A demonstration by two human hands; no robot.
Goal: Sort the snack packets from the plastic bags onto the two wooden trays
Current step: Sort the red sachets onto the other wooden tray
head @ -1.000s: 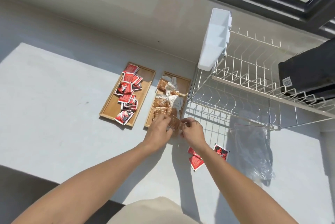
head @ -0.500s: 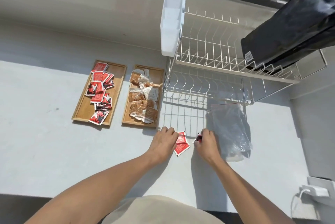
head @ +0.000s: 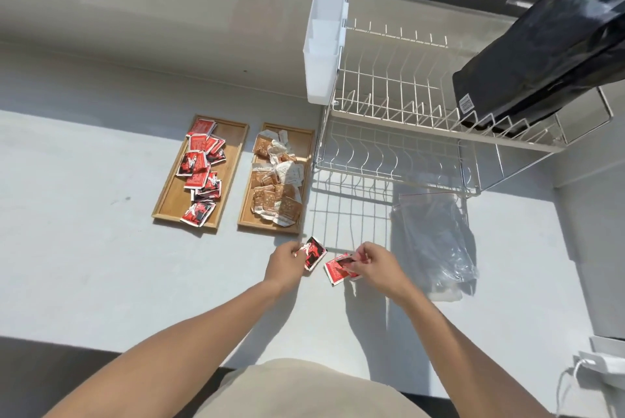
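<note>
Two wooden trays lie side by side on the grey counter. The left tray (head: pixel 233 154) carries several red packets (head: pixel 201 167). The right tray (head: pixel 306 144) carries several brown packets (head: pixel 275 193). Just in front of the right tray, my left hand (head: pixel 285 264) grips a red and black packet (head: pixel 314 250). My right hand (head: pixel 375 265) pinches another red packet (head: pixel 336 269), which rests on the counter. A clear plastic bag (head: pixel 436 242) lies crumpled to the right of my right hand.
A white wire dish rack (head: pixel 399 120) stands behind the bag, with a white plastic caddy (head: pixel 323 49) on its left end and a black bag (head: pixel 548 56) on top. A white charger (head: pixel 598 363) sits at the right edge. A window frame runs along the back.
Both hands left the brown tray and came back to the red packets on the counter. My left hand now holds one lifted; my right has pinched another. The view shifted right.
</note>
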